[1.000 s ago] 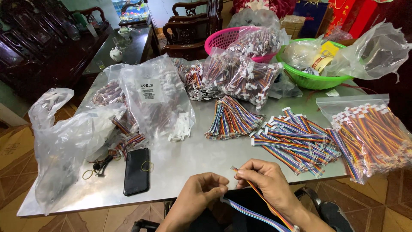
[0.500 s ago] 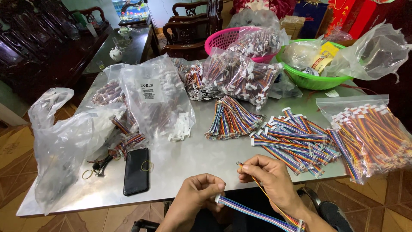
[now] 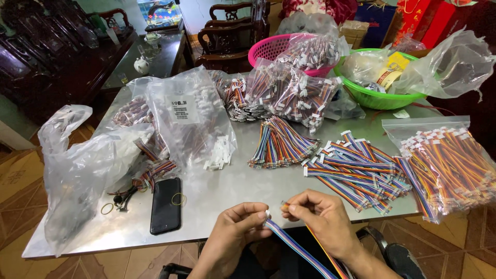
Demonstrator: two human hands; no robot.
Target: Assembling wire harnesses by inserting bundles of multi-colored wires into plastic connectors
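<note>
At the near edge of the metal table point(image 3: 232, 188), my left hand point(image 3: 235, 232) pinches the white connector end of a flat rainbow ribbon cable point(image 3: 299, 250) that trails down toward my lap. My right hand point(image 3: 320, 217) pinches a thin orange wire strand point(image 3: 323, 248) by its tip, close beside the left fingers. The two hands almost touch. A loose pile of the same ribbon cables point(image 3: 356, 168) lies just beyond my right hand, and a tied bundle of coloured wires point(image 3: 279, 142) sits behind it.
A black phone point(image 3: 166, 205) and rubber bands lie at the left front. Clear plastic bags point(image 3: 186, 121) of cables crowd the left and the back. A zip bag of cables point(image 3: 449, 165) hangs over the right edge. Pink point(image 3: 268, 49) and green point(image 3: 374, 98) baskets stand behind, with dark wooden chairs beyond.
My hands have come closer together and risen slightly. The ribbon cable now hangs from my left fingers, and the orange strand's tip has moved in toward the connector.
</note>
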